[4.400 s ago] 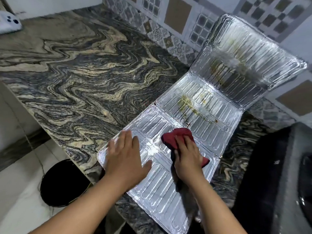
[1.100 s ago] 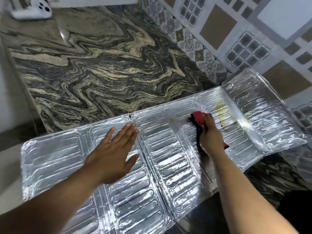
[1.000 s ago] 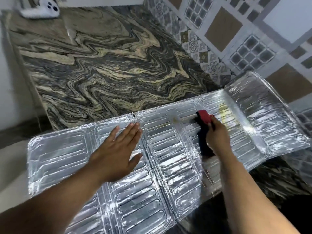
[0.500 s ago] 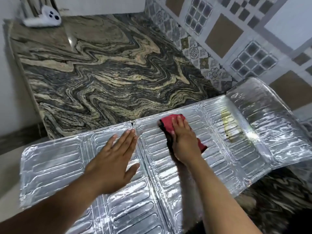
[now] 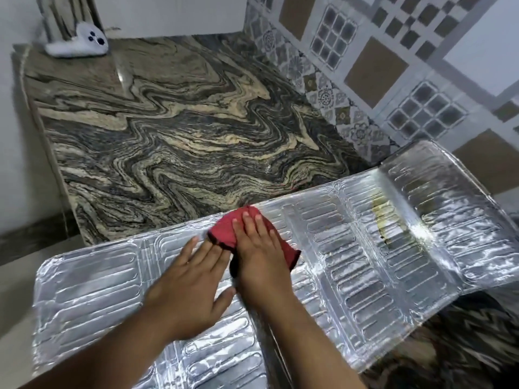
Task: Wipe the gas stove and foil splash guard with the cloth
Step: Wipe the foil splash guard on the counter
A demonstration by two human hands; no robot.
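Foil splash guard, one ribbed sheet, lies unfolded across the near edge of the marbled desk. One red cloth sits on it under the right hand, fingers flat, pressing. Left hand rests flat, fingers straight. No readable writing.

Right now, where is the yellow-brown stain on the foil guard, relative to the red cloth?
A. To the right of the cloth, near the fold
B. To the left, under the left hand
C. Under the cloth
A: the stain lies on the foil guard well right of the cloth, beside the raised fold.
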